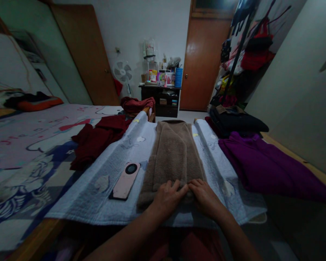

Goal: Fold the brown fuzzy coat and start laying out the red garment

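A brown fleecy garment (170, 152), folded into a long strip, lies lengthwise in front of me on a pale blue quilted cloth (97, 208). My left hand (168, 195) rests palm down on its near end, fingers apart and slightly bent. Close beside it, my right hand (205, 197) lies on the same end, its fingers stretched over the cloth and angled inward. The two hands almost meet at the middle. Both palms are hidden. To the left of the garment lies a pink phone (125, 181) with a round dark camera ring.
A dark red garment (99, 139) lies on the patterned bed (43, 130) at left. On the right are a folded purple garment (268, 168) and dark folded clothes (237, 121). Farther back stand a white fan (122, 71), a black cabinet (149, 96) and a wooden door (199, 61).
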`<state>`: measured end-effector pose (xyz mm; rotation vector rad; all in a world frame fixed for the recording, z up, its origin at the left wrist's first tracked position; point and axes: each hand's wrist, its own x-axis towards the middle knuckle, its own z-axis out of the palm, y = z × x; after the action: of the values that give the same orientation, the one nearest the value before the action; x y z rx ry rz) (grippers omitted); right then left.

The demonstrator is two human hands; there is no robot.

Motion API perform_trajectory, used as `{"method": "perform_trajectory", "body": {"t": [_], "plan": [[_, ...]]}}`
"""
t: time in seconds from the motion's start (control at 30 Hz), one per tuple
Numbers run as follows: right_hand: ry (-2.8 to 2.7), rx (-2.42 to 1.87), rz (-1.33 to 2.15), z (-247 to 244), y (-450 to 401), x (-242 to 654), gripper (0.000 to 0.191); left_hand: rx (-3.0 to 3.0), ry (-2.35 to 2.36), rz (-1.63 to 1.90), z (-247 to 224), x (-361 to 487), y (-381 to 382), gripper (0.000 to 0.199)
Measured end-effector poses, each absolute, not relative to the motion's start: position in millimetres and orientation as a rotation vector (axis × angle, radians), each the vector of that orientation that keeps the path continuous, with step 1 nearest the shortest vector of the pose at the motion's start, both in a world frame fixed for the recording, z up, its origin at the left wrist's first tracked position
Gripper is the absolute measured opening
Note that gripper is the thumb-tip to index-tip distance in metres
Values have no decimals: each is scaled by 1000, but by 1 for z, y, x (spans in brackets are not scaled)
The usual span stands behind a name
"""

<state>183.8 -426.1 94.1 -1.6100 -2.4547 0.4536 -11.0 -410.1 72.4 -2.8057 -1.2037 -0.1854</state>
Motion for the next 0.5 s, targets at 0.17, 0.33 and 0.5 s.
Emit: {"method": "perform_trajectory", "body": {"t": [0.17,0.33,0.5], "plan": [[-2365,-1557,554,89,-433,198,57,-2819,-1181,-199,75,-13,-409,38],[-2089,-1543,831,103,-441,227,55,-2904,-1082,-125,91,-17,-399,38],[-1850,-1512,936,115,-428,254,50,-2937,-1044,-93,108,-19,-390,36]]}}
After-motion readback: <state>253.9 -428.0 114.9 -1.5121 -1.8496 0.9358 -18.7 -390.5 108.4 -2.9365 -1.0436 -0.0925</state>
